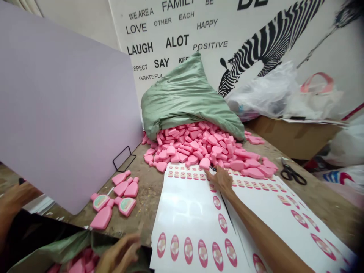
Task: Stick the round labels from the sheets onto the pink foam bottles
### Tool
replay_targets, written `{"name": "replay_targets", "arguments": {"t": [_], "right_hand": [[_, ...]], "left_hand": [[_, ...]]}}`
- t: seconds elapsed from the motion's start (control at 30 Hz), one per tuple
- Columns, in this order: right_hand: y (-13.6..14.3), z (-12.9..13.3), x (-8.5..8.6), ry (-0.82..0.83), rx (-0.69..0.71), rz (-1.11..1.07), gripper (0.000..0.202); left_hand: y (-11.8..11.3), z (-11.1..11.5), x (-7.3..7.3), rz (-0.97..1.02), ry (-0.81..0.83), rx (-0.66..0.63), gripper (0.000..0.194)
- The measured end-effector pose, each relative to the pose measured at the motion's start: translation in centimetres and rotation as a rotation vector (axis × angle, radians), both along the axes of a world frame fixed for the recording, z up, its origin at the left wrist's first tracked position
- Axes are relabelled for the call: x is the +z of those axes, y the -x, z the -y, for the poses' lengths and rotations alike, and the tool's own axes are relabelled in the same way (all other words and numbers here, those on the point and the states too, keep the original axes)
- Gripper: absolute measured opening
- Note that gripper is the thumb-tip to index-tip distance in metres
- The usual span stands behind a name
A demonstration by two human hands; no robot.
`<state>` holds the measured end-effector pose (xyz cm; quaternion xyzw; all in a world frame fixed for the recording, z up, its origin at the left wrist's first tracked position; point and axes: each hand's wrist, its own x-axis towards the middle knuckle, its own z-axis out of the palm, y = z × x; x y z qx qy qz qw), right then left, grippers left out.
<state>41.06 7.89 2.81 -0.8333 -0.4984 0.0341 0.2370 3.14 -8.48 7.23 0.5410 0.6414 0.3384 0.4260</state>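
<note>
Blurred by motion, my left hand (121, 254) is low in the view, fingers loosely apart with nothing visible in them, beside an open green bag (61, 246) of pink pieces. My right hand (222, 180) is over the top of the printed sticker sheets (184, 206), its fingers bent around a small dark object that I cannot make out. Just beyond its fingertips lies the large heap of pink bottle-shaped pieces (196, 146). Several more pink pieces (101, 217) lie left of the sheets, two of them with labels on their faces.
A large green sack (184, 98) stands behind the heap. Black scissors (292, 175) lie at the right, near a cardboard box (295, 136). A lilac panel (71, 102) with a black wire stand (124, 159) rises at the left. Another person's hand (18, 195) is at the left edge.
</note>
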Motion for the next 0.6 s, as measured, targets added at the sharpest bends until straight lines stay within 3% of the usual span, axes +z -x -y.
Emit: {"name": "replay_targets", "arguments": {"t": [0.07,0.13,0.27,0.4,0.47,0.57,0.6], "right_hand": [[-0.3,-0.4,0.1,0.017,-0.009,-0.052,0.061],[-0.2,-1.3,0.3,0.036,-0.017,-0.119,0.061],[-0.1,-3.2,1.1,0.036,-0.024,-0.241,0.053],[-0.4,-2.4,2.3,-0.018,0.032,-0.366,0.052],[-0.1,-0.3,2.8,-0.043,0.121,-0.442,0.051],[2.1,5.1,3.0,-0.002,0.321,-0.595,0.046],[3.0,7.1,3.0,0.053,0.471,-0.718,0.042]], "left_hand": [[-3.1,-1.9,0.8,0.075,-0.002,-0.193,0.038],[-7.2,-3.8,1.2,0.123,-0.065,-0.290,0.033],[-13.6,-4.7,-0.6,0.314,0.018,-0.402,0.030],[-14.7,-3.8,-2.9,0.359,0.085,-0.303,0.034],[-14.6,-3.8,-2.8,0.436,0.112,-0.213,0.041],[-15.4,-4.4,-1.4,0.642,0.129,-0.131,0.049],[-15.8,-4.6,-1.0,0.731,0.142,-0.141,0.051]]}}
